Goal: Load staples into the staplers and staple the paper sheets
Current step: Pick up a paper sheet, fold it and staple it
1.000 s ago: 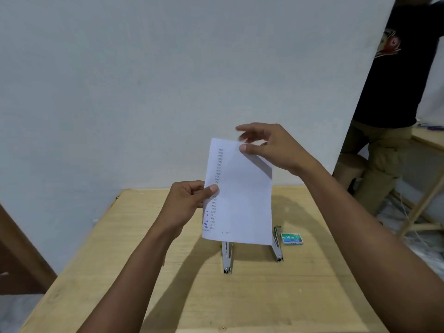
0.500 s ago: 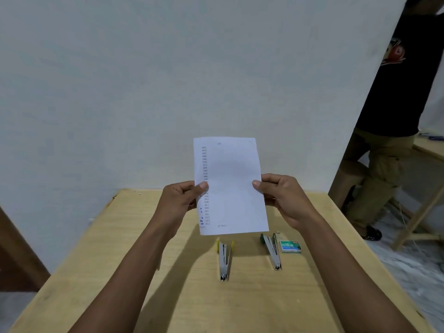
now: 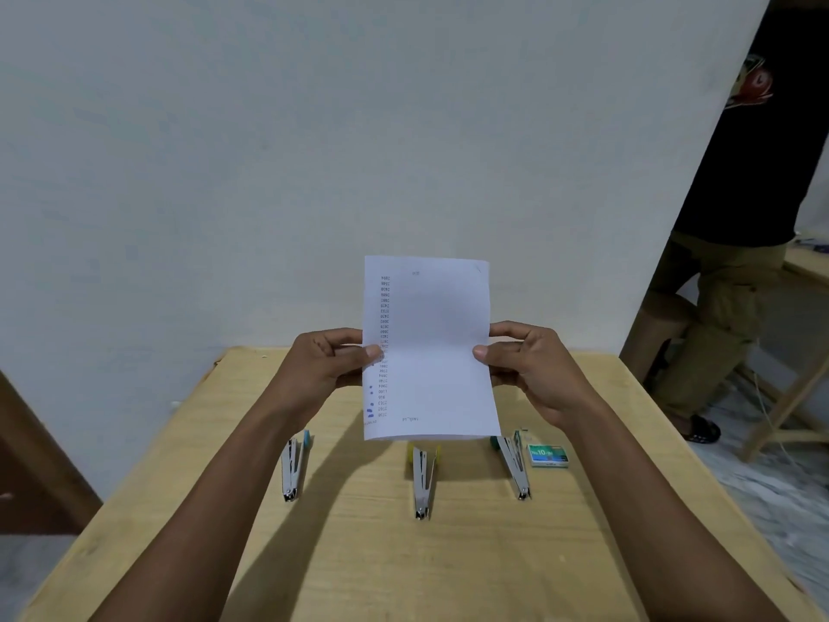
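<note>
I hold a white paper sheet (image 3: 433, 352) upright above the wooden table (image 3: 448, 554); faint printed numbers run down its left side. My left hand (image 3: 325, 365) pinches its left edge and my right hand (image 3: 534, 368) pinches its right edge, thumbs on the near face. Three metal staplers lie open on the table below: one with a blue end (image 3: 294, 469) at the left, one with a yellow end (image 3: 423, 480) in the middle, one with a green end (image 3: 513, 464) at the right. A green staple box (image 3: 548, 455) lies beside the right stapler.
A white wall (image 3: 314, 150) rises just behind the table's far edge. A person in a black shirt and olive trousers (image 3: 735, 280) stands at the right, next to another wooden table (image 3: 803, 271). A dark wooden piece (image 3: 36, 464) stands at the left.
My right hand came down from the sheet's top edge to its right edge. The sheet now stands squarer between both hands, and the left stapler has come into view.
</note>
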